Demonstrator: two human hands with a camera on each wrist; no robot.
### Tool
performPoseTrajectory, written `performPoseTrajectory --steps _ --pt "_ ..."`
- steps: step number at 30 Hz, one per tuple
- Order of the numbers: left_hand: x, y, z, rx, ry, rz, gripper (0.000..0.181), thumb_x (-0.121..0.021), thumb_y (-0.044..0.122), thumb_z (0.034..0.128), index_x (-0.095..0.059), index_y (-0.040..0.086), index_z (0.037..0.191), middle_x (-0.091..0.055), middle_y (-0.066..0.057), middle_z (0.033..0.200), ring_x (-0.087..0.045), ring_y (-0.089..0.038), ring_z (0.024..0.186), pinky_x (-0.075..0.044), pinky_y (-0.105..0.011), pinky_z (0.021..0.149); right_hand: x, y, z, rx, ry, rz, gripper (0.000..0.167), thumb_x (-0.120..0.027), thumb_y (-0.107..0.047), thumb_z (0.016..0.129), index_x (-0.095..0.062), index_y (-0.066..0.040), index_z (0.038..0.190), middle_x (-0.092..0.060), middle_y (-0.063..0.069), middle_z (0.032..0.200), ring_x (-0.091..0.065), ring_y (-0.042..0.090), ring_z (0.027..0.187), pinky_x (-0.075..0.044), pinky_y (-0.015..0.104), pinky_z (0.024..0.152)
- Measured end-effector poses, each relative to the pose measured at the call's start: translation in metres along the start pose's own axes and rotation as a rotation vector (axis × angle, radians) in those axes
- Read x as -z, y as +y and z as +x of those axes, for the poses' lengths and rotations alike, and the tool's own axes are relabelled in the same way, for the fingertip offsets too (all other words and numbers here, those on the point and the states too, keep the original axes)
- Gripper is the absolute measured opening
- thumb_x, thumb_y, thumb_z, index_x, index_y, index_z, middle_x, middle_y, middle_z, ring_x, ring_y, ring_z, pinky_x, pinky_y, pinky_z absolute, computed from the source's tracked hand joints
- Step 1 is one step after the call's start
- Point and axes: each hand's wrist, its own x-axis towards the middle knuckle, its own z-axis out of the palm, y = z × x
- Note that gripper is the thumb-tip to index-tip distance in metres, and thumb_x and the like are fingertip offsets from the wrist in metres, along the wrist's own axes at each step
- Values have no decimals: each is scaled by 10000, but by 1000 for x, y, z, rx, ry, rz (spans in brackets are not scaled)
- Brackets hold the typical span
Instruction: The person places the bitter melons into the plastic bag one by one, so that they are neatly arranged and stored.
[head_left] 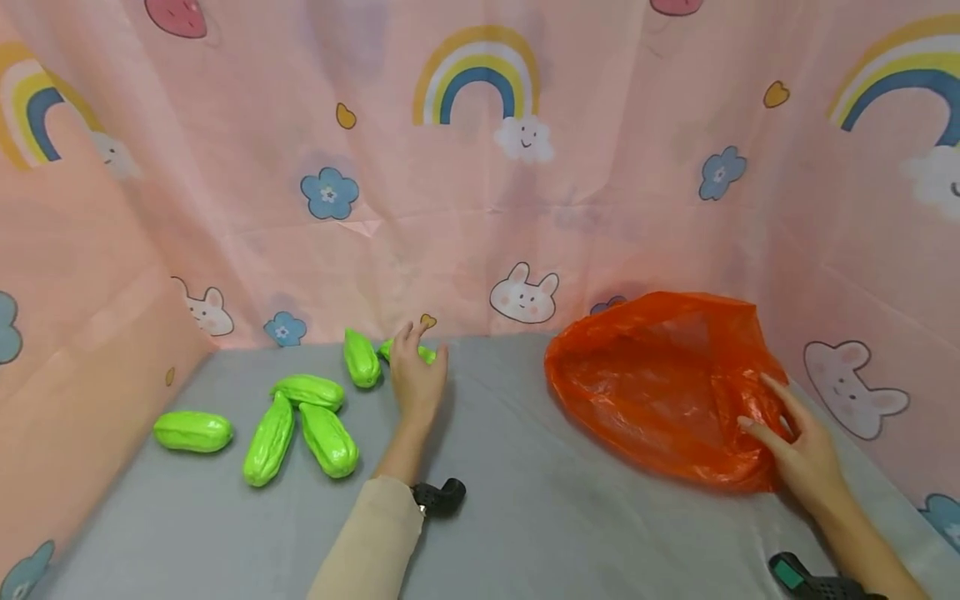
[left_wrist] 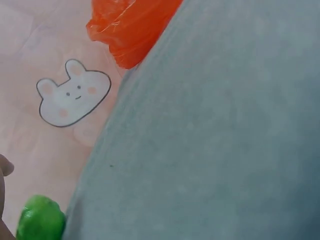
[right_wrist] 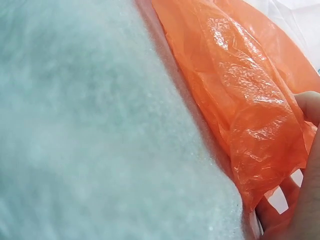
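Note:
An orange plastic bag (head_left: 645, 392) lies with its wide mouth facing left on the right side of the grey surface. My right hand (head_left: 810, 458) holds the bag's right end, fingers and thumb around the film; the right wrist view shows the crinkled bag (right_wrist: 265, 125) against the fingers. At the back, my left hand (head_left: 418, 379) is over a green, ridged vegetable-like piece (head_left: 427, 355), partly hidden behind it; whether the fingers touch it I cannot tell. In the left wrist view a green piece (left_wrist: 41, 220) shows beside part of the hand (left_wrist: 2, 195).
Just left of my left hand stands another green piece (head_left: 362, 360). Farther left several more lie on the grey cloth (head_left: 525, 517), three touching in a cluster (head_left: 326, 440) and one apart (head_left: 193, 432). A pink printed curtain (head_left: 450, 242) encloses the back and sides.

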Motion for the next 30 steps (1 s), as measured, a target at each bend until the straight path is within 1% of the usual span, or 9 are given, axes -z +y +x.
performPoseTrajectory --steps 2,3,5,10,13,17,22,24,30 --pt "1 -5 2 17 -24 19 494 -754 142 833 -662 68 1312 -540 -182 1484 -441 -410 1420 -363 -543 1172 -1 0 0 13 11 -7 697 -603 -247 1007 -264 -255 1616 -231 -68 1684 -233 -123 1431 -131 104 1170" --pt "1 -8 3 20 -31 21 514 -763 139 834 -651 66 1330 -519 -192 1502 -412 -428 1439 -334 -551 1193 -1 1 0 22 19 -8 691 -607 -238 1005 -278 -247 1612 -252 -116 1667 -255 -174 1363 -146 57 1117" --pt "2 -14 5 19 -31 2 538 -783 120 828 -641 57 1343 -486 -215 1526 -352 -472 1466 -279 -566 1222 -1 1 -1 28 31 -2 680 -607 -233 1005 -293 -241 1608 -276 -173 1638 -264 -212 1303 -163 39 1089" --pt "9 -28 6 72 -25 -107 570 -809 63 802 -626 11 1339 -445 -263 1536 -338 -480 1472 -251 -553 1237 -1 0 -1 30 58 29 653 -607 -216 1007 -327 -225 1596 -319 -149 1630 -301 -196 1311 -199 27 1095" --pt "12 -29 6 105 -37 -163 577 -777 33 799 -611 0 1351 -446 -273 1532 -387 -431 1462 -290 -522 1227 -1 -2 1 60 62 44 652 -619 -186 999 -344 -201 1590 -381 -149 1592 -340 -201 1250 -256 -21 1022" --pt "10 -28 7 89 -53 -216 572 -711 -19 759 -644 25 1325 -488 -250 1511 -433 -397 1446 -339 -499 1207 0 -2 2 81 63 54 654 -632 -160 989 -359 -185 1583 -427 -145 1547 -348 -218 1168 -313 -58 900" --pt "7 -29 9 66 -51 -265 539 -673 -52 718 -687 16 1252 -542 -251 1461 -470 -396 1417 -358 -511 1189 1 -1 2 62 51 37 616 -635 -210 991 -404 -180 1562 -437 -223 1518 -339 -231 1158 -290 -50 925" --pt "6 -29 8 67 -77 -274 546 -660 -63 712 -685 11 1252 -551 -241 1455 -478 -383 1412 -365 -507 1180 2 0 1 50 42 27 608 -631 -234 994 -410 -192 1559 -428 -234 1528 -327 -241 1150 -279 -48 925" --pt "8 -30 7 57 -212 -287 539 -632 -64 765 -652 1 1299 -594 -192 1419 -507 -345 1383 -387 -499 1152 0 -1 3 44 42 17 615 -628 -243 995 -399 -223 1565 -438 -153 1557 -325 -238 1130 -293 -54 886"
